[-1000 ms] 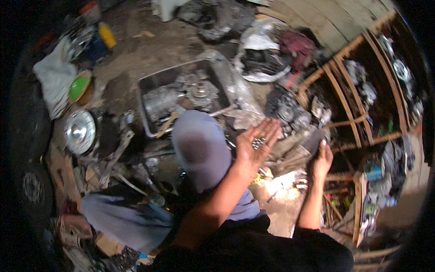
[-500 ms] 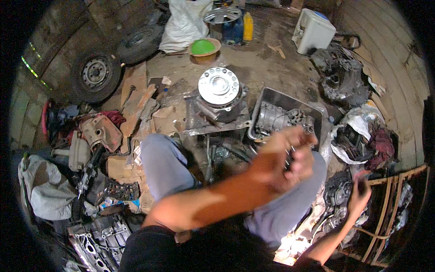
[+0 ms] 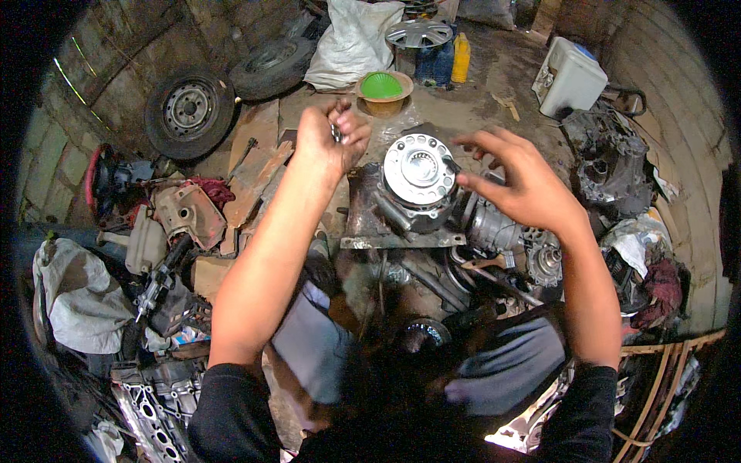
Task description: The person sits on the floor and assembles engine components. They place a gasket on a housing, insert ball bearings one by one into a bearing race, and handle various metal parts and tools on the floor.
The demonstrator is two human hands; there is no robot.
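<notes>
In front of me a round silver disc (image 3: 400,176) with a ring of holes and a toothed centre opening lies on top of a cylindrical metal housing (image 3: 421,220). The housing rests on a dark metal stand (image 3: 363,241). Left of the disc, my left hand (image 3: 336,143) is raised, its fingers curled around small shiny metal pieces that are mostly hidden. At the disc's right edge is my right hand (image 3: 515,174), its thumb and fingers spread apart. A small dark piece (image 3: 451,164) sits on the rim just beside its fingertips; I cannot tell whether they touch it.
Gear-like metal parts (image 3: 544,258) lie to the right of the stand. Wheels (image 3: 187,109), a white sack (image 3: 351,46) and a green bowl (image 3: 382,86) stand farther back. Engine parts (image 3: 154,409) crowd the left, and a large dark casing (image 3: 606,158) sits at right.
My left hand has swung from the right across to the left of the disc, still curled. My right hand has come up from the lower right to the disc's edge. The view has shifted.
</notes>
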